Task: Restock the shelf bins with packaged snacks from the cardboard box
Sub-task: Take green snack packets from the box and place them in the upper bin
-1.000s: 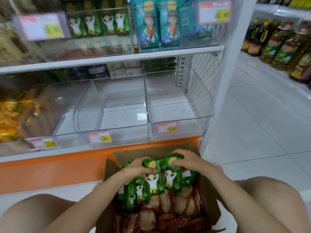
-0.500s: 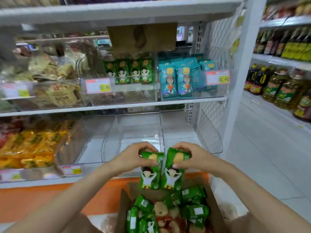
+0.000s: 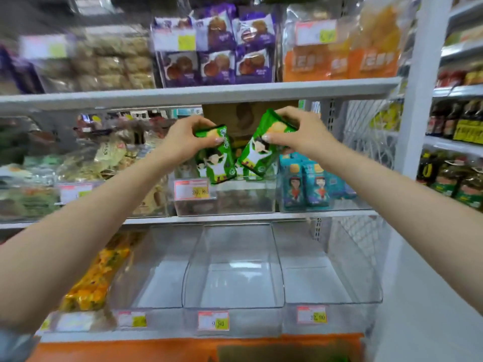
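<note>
Up at the middle shelf, a person holds two snack packets in front of a clear bin [image 3: 224,202] with a price label. Half a second ago the packets hung low, just above the cardboard box [image 3: 282,352], now a blur at the bottom edge. They have since been lifted a whole shelf higher, so dropping them in looks like the next step. The left hand [image 3: 188,138] has its fingers curled round the top of one green snack packet [image 3: 217,158], which hangs almost upright, bottom edge down. Just beside it, the second green packet [image 3: 257,152] leans its top rightward, so the two form a V. The right hand [image 3: 295,134] pinches its top. Both printed faces look toward the person. Teal packets [image 3: 305,186] stand further right.
</note>
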Demonstrator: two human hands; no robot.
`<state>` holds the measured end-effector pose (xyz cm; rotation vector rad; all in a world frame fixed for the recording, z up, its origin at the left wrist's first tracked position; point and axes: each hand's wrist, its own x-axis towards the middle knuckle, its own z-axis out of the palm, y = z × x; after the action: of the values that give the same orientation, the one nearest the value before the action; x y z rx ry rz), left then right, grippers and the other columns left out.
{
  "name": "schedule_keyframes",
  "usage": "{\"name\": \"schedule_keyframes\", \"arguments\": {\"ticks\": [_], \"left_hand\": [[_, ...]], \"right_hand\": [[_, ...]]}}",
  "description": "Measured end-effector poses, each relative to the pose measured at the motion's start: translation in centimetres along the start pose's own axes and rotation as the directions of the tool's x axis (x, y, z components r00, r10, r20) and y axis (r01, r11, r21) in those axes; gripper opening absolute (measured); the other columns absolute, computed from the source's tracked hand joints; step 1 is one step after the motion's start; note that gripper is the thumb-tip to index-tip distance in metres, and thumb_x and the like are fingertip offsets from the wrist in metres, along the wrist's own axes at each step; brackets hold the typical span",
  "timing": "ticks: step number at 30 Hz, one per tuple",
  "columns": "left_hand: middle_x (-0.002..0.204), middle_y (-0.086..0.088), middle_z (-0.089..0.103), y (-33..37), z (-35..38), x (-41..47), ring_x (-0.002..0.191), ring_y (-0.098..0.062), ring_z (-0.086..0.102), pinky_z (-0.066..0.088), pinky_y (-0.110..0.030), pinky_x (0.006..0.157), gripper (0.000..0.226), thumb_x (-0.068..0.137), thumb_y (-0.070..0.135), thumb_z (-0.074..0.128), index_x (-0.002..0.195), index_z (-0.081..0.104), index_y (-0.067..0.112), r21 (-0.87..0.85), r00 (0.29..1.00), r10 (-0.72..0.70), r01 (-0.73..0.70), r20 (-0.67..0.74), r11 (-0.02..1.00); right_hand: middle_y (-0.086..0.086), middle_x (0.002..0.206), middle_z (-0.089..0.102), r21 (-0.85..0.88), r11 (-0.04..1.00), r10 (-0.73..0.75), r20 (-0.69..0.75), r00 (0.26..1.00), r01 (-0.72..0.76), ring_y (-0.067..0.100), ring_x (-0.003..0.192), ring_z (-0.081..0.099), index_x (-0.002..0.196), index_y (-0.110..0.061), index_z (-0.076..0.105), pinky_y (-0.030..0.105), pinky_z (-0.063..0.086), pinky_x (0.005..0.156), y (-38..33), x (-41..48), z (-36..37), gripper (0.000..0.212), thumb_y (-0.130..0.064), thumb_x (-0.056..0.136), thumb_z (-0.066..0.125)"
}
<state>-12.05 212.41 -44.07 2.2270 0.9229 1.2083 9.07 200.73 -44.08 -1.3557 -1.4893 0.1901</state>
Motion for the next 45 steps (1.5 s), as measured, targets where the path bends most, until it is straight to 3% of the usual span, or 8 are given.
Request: {"name": "schedule_keyframes", "arguments": {"ticks": [8, 12, 16, 21, 29, 38, 42, 45], "left_hand": [[0.111, -0.011, 0.063, -4.2, 0.5, 6.8, 0.092, -0.015, 0.057, 0.044, -0.016, 0.069, 0.040, 0.077, 0.025, 0.075, 0.111, 0.060, 0.012, 0.041, 0.998, -0.035, 0.037, -0.048, 0.998], [0.119, -0.010, 0.061, -6.8, 1.2, 10.0, 0.111, -0.024, 0.056, 0.041, -0.025, 0.088, 0.049, 0.079, 0.026, 0.074, 0.120, 0.058, 0.005, 0.330, 0.998, -0.054, 0.037, 0.042, 0.943], [0.124, -0.010, 0.059, -9.1, 1.9, 12.8, 0.113, -0.026, 0.055, 0.042, -0.029, 0.092, 0.049, 0.082, 0.026, 0.070, 0.125, 0.056, 0.009, 0.546, 0.961, -0.162, 0.014, 0.224, 0.838], [0.128, -0.008, 0.055, -10.7, 2.1, 15.3, 0.114, -0.025, 0.052, 0.041, -0.034, 0.095, 0.046, 0.085, 0.026, 0.066, 0.127, 0.052, 0.015, 0.671, 0.914, -0.205, -0.092, 0.351, 0.736], [0.142, -0.008, 0.043, -11.8, 2.7, 16.0, 0.125, -0.027, 0.044, 0.039, -0.035, 0.102, 0.059, 0.085, 0.023, 0.066, 0.138, 0.040, 0.015, 0.777, 0.884, -0.181, -0.262, 0.432, 0.572], [0.122, -0.006, 0.061, -9.0, 0.5, 11.6, 0.109, -0.023, 0.057, 0.047, -0.036, 0.093, 0.037, 0.088, 0.027, 0.061, 0.121, 0.057, 0.012, 0.643, 0.943, 0.071, -0.275, 0.325, 0.715], [0.108, 0.000, 0.065, -7.1, -0.6, 5.3, 0.098, -0.013, 0.061, 0.050, -0.030, 0.090, 0.029, 0.087, 0.023, 0.064, 0.114, 0.057, 0.014, 0.377, 0.977, 0.118, -0.179, 0.178, 0.909], [0.100, 0.000, 0.067, -5.3, -0.4, -0.3, 0.090, -0.010, 0.063, 0.051, -0.015, 0.079, 0.025, 0.087, 0.015, 0.063, 0.110, 0.057, 0.013, 0.148, 0.990, 0.131, -0.138, 0.055, 0.979]], "right_hand": [[0.006, 0.123, 0.052, -0.277, 0.961, 0.046, 0.082, 0.996, -0.022, 0.023, 0.080, 0.065, 0.125, -0.018, 0.056, 0.033, 0.059, 0.060, 1.2, 7.7, 4.8, 0.054, -0.025, 0.076, 0.078], [0.013, 0.135, 0.048, -0.416, 0.905, 0.175, 0.189, 0.966, -0.083, 0.025, 0.092, 0.063, 0.136, -0.011, 0.045, 0.029, 0.056, 0.064, 2.4, 11.7, 8.0, 0.071, -0.027, 0.076, 0.078], [0.017, 0.141, 0.038, -0.437, 0.887, 0.292, 0.281, 0.914, -0.149, 0.031, 0.109, 0.056, 0.143, 0.001, 0.029, 0.019, 0.050, 0.040, 4.6, 14.6, 10.6, 0.081, -0.014, 0.078, 0.076], [0.017, 0.140, 0.038, -0.435, 0.865, 0.418, 0.346, 0.840, -0.251, 0.033, 0.118, 0.052, 0.138, 0.005, 0.033, 0.039, 0.055, 0.084, 7.4, 17.2, 13.1, 0.070, -0.001, 0.080, 0.071], [0.018, 0.138, 0.041, -0.585, 0.793, 0.445, 0.367, 0.817, -0.170, 0.034, 0.114, 0.056, 0.137, 0.000, 0.037, 0.044, 0.054, 0.086, 8.4, 18.4, 15.8, 0.056, -0.011, 0.089, 0.063], [0.009, 0.115, 0.059, -0.738, 0.674, 0.240, 0.253, 0.937, 0.027, 0.026, 0.098, 0.059, 0.121, -0.008, 0.051, 0.033, 0.051, 0.079, 6.1, 15.6, 13.6, 0.041, -0.032, 0.089, 0.061], [0.003, 0.109, 0.062, -0.470, 0.873, -0.007, 0.250, 0.968, 0.127, 0.018, 0.096, 0.061, 0.124, -0.018, 0.051, 0.031, 0.051, 0.082, 3.4, 11.7, 10.8, 0.043, -0.028, 0.085, 0.067], [-0.005, 0.100, 0.063, -0.267, 0.939, -0.140, 0.282, 0.949, 0.218, -0.001, 0.073, 0.058, 0.118, -0.026, 0.054, 0.012, 0.046, 0.065, 0.8, 5.4, 8.6, 0.034, -0.023, 0.086, 0.066]]}}
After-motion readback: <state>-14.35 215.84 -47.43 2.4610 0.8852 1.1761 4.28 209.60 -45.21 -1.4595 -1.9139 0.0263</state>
